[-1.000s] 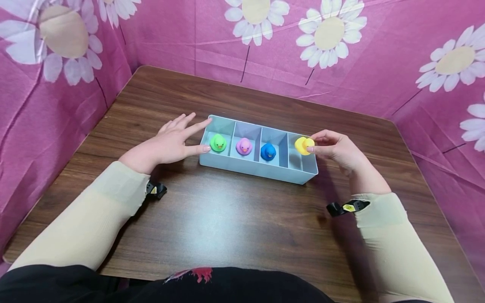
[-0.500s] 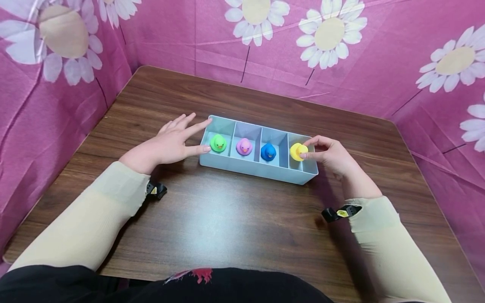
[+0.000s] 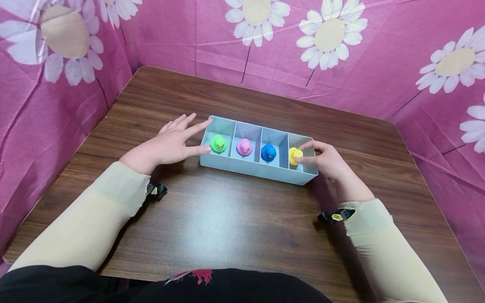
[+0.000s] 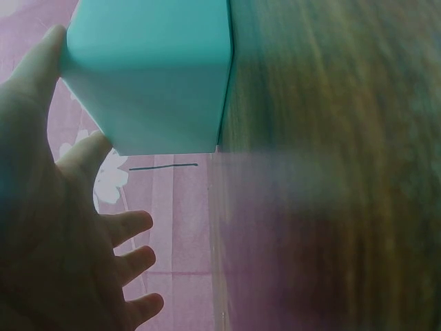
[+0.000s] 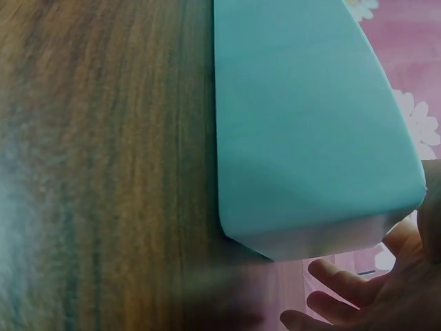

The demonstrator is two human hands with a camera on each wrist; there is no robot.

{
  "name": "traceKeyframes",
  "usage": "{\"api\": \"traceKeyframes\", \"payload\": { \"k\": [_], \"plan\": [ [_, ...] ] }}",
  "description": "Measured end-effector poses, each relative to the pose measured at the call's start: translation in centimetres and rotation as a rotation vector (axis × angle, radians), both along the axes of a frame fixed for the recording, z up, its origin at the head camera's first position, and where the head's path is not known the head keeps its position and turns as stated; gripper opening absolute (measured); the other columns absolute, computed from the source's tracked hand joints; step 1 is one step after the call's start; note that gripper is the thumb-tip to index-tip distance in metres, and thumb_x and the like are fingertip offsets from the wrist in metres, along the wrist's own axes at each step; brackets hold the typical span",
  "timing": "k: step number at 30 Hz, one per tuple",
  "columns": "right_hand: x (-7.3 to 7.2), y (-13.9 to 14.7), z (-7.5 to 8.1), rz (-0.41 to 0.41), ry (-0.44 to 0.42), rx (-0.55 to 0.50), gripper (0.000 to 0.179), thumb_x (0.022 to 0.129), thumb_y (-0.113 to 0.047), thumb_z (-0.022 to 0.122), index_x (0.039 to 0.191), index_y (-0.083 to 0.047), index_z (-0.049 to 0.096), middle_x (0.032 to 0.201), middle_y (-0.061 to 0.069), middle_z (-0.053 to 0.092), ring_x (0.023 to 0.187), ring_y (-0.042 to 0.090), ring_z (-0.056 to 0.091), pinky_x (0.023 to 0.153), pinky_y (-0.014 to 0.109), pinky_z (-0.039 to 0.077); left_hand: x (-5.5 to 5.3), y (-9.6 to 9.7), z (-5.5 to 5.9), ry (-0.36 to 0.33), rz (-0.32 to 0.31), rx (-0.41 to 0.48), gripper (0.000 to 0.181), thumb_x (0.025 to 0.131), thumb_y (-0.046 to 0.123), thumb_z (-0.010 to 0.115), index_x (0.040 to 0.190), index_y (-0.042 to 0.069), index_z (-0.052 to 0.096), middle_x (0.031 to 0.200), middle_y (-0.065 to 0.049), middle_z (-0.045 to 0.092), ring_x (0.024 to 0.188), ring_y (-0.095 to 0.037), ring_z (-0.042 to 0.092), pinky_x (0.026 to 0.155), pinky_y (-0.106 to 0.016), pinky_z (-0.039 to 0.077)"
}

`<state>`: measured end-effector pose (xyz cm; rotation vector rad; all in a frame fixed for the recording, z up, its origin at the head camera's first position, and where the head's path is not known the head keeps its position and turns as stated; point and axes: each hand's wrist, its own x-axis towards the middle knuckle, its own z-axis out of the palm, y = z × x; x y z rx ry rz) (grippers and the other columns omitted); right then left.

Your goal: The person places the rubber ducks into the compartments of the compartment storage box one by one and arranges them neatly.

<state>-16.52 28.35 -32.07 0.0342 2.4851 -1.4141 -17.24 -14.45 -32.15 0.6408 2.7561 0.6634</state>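
A pale blue divided box stands on the table, its compartments in a row. From the left, a green rubber duck, a pink duck and a blue duck each sit in their own compartment. My right hand pinches a yellow duck between thumb and forefinger, low inside the rightmost compartment. At the opposite end, my left hand touches the box's rim with thumb and forefinger, fingers spread. In the left wrist view, those two fingertips meet the box's top edge.
The brown wooden table reaches back to a pink cloth printed with white daisies, which also hangs at both sides. A black wrist strap sits at the left cuff and another strap at the right.
My right hand has moved left and down with the yellow duck, from over the box's right end to deep in the rightmost compartment. The left hand has stayed in place.
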Motion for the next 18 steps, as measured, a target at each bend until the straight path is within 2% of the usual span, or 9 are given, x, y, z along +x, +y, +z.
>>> {"api": "traceKeyframes", "payload": {
  "k": [2, 4, 9, 11, 18],
  "plan": [
    [-0.06, 0.05, -0.15, 0.002, -0.009, 0.015, 0.045, 0.085, -0.01, 0.079, 0.122, 0.006, 0.059, 0.127, 0.015, 0.049, 0.111, 0.025, 0.04, 0.079, 0.034, 0.043, -0.01, -0.03, -0.03, 0.0, 0.001, 0.001, 0.08, 0.089, 0.075, 0.046, 0.156, 0.048, 0.011, 0.165, -0.009, 0.0, 0.148, -0.035, -0.005, 0.115, -0.06, -0.002],
    [-0.04, 0.04, -0.12, 0.01, -0.013, 0.032, 0.045, 0.085, -0.011, 0.079, 0.123, 0.006, 0.059, 0.133, 0.017, 0.047, 0.12, 0.029, 0.037, 0.086, 0.037, 0.041, 0.0, -0.06, -0.05, -0.001, 0.003, 0.002, 0.081, 0.089, 0.075, 0.046, 0.156, 0.048, 0.011, 0.165, -0.009, 0.0, 0.149, -0.034, -0.006, 0.114, -0.06, -0.002],
    [0.23, -0.23, 0.2, 0.029, 0.004, 0.068, 0.045, 0.085, -0.014, 0.08, 0.121, 0.005, 0.061, 0.147, 0.019, 0.039, 0.139, 0.036, 0.021, 0.108, 0.056, 0.025, 0.12, -0.07, 0.0, -0.002, 0.005, 0.004, 0.081, 0.089, 0.075, 0.047, 0.157, 0.047, 0.012, 0.165, -0.009, 0.0, 0.149, -0.033, -0.006, 0.115, -0.06, -0.002],
    [0.33, -0.34, 0.33, 0.035, 0.013, 0.084, 0.043, 0.085, -0.015, 0.08, 0.119, 0.005, 0.062, 0.148, 0.02, 0.038, 0.141, 0.038, 0.02, 0.109, 0.061, 0.02, 0.15, -0.05, 0.02, -0.002, 0.004, 0.004, 0.081, 0.089, 0.074, 0.047, 0.157, 0.046, 0.012, 0.165, -0.009, 0.0, 0.149, -0.033, -0.006, 0.115, -0.06, -0.002],
    [0.33, -0.38, 0.28, 0.052, 0.037, 0.184, 0.04, 0.086, -0.019, 0.08, 0.117, 0.001, 0.065, 0.142, 0.024, 0.04, 0.138, 0.043, 0.026, 0.108, 0.066, 0.022, 0.13, 0.03, -0.03, -0.002, 0.001, 0.0, 0.081, 0.089, 0.075, 0.046, 0.157, 0.047, 0.011, 0.165, -0.009, -0.001, 0.149, -0.033, -0.007, 0.115, -0.06, -0.002]
  ]
}}
